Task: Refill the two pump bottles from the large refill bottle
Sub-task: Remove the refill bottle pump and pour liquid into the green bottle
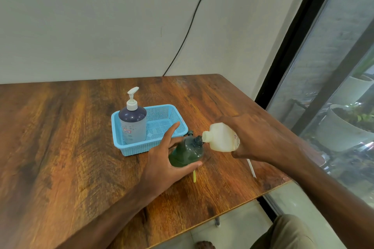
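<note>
Wooden table [60,127] by a wall [101,26]: beside a blue basket [129,152], a green bottle [187,153] was clasped by fingers [171,130] of the left hand [162,166]; a tilted cream bottle [221,137], mouth at its neck, was gripped by the right hand [257,139]

We see a glossy brown wood-grain table [81,137], a perforated light-blue plastic basket [162,115], and a translucent green plastic bottle [186,152].

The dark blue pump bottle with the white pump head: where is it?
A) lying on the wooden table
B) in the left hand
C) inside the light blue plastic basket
C: the dark blue pump bottle stands upright inside the light blue plastic basket.
</note>
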Action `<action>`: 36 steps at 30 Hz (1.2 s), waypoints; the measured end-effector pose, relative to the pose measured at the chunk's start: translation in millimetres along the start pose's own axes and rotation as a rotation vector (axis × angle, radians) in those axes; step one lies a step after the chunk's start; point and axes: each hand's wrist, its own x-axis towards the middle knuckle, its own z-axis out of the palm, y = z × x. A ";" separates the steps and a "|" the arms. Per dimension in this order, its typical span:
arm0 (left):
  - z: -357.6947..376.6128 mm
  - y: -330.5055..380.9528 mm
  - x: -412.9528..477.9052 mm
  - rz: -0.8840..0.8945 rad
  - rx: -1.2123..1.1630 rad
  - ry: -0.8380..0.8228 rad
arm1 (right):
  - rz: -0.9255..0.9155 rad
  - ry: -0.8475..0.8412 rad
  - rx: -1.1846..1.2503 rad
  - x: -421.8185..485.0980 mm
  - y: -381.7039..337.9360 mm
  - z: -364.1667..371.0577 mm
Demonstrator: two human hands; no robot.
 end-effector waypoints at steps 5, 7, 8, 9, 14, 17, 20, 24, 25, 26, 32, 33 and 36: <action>0.2 -0.8 0.4 -0.003 0.002 -0.008 | 0.008 -0.008 -0.003 -0.4 0.6 0.5; 0.1 -0.9 0.2 -0.004 0.006 -0.005 | 0.007 -0.009 0.001 -0.2 0.6 0.8; 0.1 -0.9 0.1 -0.004 0.008 -0.003 | 0.007 -0.008 -0.001 -0.2 0.6 0.6; 0.1 -0.7 0.0 -0.005 0.009 -0.002 | 0.008 -0.007 -0.004 -0.1 0.2 0.3; -0.4 -0.8 -0.1 -0.008 0.011 -0.007 | 0.008 -0.011 -0.019 -0.4 -1.7 -2.2; -0.7 -0.2 -0.1 -0.010 0.021 -0.003 | 0.003 -0.007 -0.020 -0.8 -2.3 -4.2; -0.6 0.2 -0.6 -0.010 0.033 0.000 | 0.003 -0.006 -0.031 -1.4 -2.4 -4.7; -0.8 2.0 -0.7 -0.012 0.046 0.004 | 0.008 -0.006 -0.025 -1.5 -2.7 -3.5; -1.0 2.6 -0.7 -0.010 0.046 0.005 | 0.010 -0.010 -0.026 -1.5 -2.7 -3.3; -1.0 3.0 -0.6 -0.008 0.044 0.005 | 0.011 -0.012 -0.029 -1.5 -2.6 -3.2; -1.1 3.5 -0.7 -0.007 0.035 -0.001 | 0.007 -0.001 -0.029 0.5 -2.3 -2.5; -1.2 3.9 -0.6 -0.006 0.034 -0.002 | 0.010 -0.001 -0.029 0.7 -2.3 -2.0; -1.4 3.5 -0.3 -0.002 0.030 -0.005 | 0.015 -0.008 -0.019 1.3 -2.1 -0.9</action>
